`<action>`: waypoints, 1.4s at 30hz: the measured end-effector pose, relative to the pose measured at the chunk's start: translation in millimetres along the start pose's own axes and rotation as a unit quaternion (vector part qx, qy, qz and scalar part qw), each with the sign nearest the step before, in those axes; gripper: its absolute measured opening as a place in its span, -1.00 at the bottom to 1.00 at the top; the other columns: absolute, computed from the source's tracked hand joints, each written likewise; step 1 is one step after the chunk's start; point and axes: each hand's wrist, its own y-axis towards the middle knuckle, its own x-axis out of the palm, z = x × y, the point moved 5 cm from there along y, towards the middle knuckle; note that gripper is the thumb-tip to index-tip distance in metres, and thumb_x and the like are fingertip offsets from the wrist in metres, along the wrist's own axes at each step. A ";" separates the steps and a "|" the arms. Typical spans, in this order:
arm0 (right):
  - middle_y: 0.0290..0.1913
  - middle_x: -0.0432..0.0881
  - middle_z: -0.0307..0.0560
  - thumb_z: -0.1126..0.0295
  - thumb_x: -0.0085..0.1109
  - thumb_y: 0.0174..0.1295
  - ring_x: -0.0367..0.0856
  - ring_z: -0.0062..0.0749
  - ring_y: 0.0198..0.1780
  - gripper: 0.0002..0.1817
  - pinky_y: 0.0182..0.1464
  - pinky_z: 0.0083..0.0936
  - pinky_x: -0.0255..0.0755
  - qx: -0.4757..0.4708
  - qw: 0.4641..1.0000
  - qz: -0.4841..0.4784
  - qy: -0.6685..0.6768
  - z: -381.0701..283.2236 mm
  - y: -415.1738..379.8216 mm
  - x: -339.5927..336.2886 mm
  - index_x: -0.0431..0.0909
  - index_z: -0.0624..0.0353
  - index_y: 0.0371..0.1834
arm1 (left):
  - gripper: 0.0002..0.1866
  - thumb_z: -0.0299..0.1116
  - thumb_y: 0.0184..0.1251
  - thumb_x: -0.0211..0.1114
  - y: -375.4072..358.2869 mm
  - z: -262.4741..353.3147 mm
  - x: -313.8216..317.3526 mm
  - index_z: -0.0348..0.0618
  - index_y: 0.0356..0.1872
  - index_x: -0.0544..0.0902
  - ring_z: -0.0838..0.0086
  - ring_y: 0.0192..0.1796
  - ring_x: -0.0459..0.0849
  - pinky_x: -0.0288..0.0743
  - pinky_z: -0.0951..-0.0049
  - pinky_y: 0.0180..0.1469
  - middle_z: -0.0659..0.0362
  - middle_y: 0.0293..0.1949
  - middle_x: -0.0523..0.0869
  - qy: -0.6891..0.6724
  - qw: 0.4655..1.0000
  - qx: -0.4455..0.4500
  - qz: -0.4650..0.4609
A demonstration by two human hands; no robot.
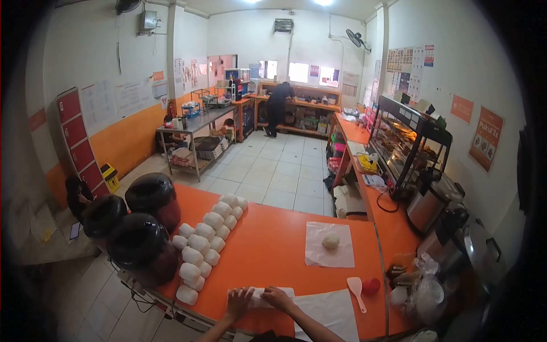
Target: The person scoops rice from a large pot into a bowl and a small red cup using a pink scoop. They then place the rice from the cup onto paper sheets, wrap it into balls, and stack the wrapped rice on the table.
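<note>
Close to the table's near edge, both my hands are on a white paper wrap point(259, 297) that is partly folded. My left hand point(240, 301) lies over its left part, fingers curved down onto the paper. With bent fingers, my right hand point(276, 298) grips the fold just beside it. What is inside the paper is hidden. A flat white paper sheet point(327, 316) lies under my right forearm. Farther off, a pale rounded mound point(330, 241), perhaps rice, rests on another square sheet point(313, 257). A white rice paddle point(356, 290) lies beside a red round cup or lid point(371, 286).
Several white wrapped parcels point(199, 244) are stacked in rows on the orange table point(273, 233). Dark lidded pots point(142, 248) stand at its left. A glass food warmer point(401, 142) and metal cookers point(433, 199) occupy the right counter. A person point(278, 108) stands at the far counter.
</note>
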 end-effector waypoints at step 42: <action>-0.24 0.47 -0.10 0.49 0.12 -0.01 0.52 -0.28 -0.13 -0.84 -0.14 -0.44 0.46 0.058 0.998 0.008 -0.028 -6.1 -67.7 21.8 0.47 0.19 -0.32 | -0.80 -0.32 0.11 0.22 -65.0 -19.0 49.5 -0.09 -0.23 0.62 0.26 -0.35 0.66 0.52 0.31 -0.41 0.11 -0.43 0.63 -0.187 0.963 -0.025 -0.192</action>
